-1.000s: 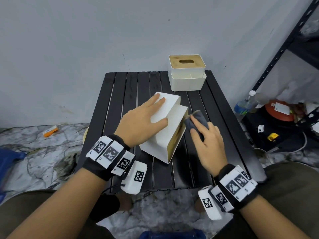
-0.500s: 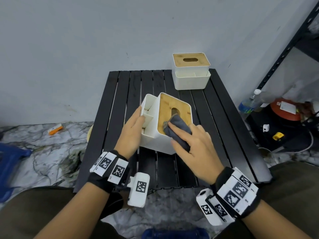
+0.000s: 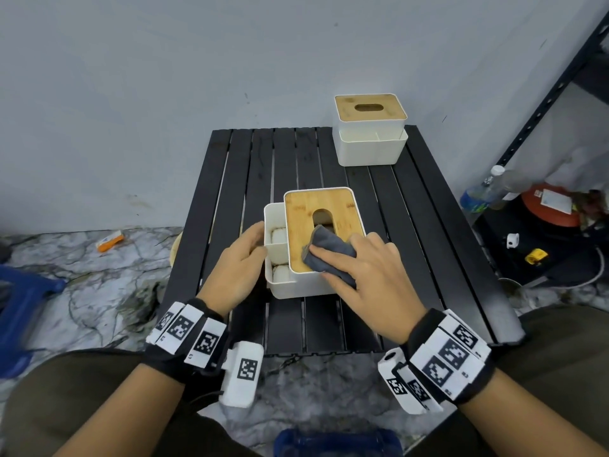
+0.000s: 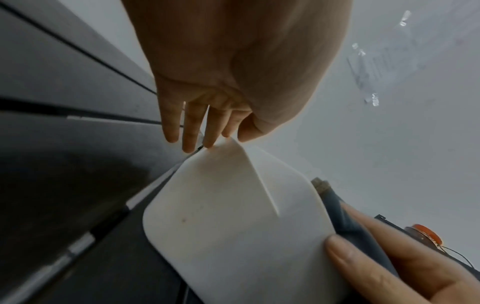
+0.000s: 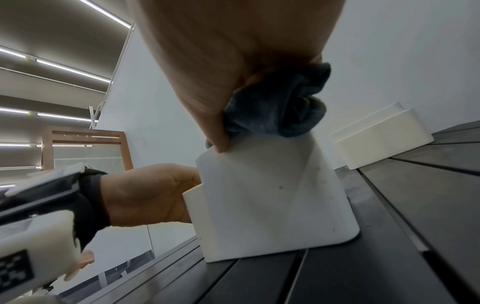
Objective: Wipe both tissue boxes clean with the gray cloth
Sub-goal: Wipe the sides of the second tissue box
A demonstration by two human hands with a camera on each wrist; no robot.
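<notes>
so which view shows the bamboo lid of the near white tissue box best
The head view: the bamboo lid faces the camera, slot visible, gray cloth on its near end under the right hand. Both wrist views show only the box's white walls, no lid.

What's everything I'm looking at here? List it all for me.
tissue boxes: 2, white with wooden lids; near tissue box at table centre, far tissue box at the back right corner
cloth: 1, gray, on the near box's lid
table: 1, black, slatted
bottle: 1, clear, floor at right
shelf: 1, black, right
orange item: 1, floor at left
left hand: steadies the near box's side
right hand: presses the cloth down
</notes>
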